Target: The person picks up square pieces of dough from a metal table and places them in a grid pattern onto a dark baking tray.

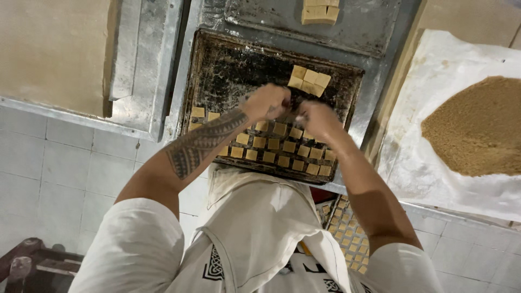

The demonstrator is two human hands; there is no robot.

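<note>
Packages, labels, signs, screens: none on view in the head camera's picture of the work area.

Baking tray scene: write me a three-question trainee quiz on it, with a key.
1. True or false: the dark baking tray is fully covered with square dough pieces.
2. What lies on the white sheet to the person's right? A) a brown powder heap B) a rolling pin C) a bowl
3. Where are the left hand and right hand relative to each other?

Key: 1. False, the far part is mostly bare apart from a small dough cluster. 2. A, the powder heap. 3. Close together over the middle of the tray.
</note>
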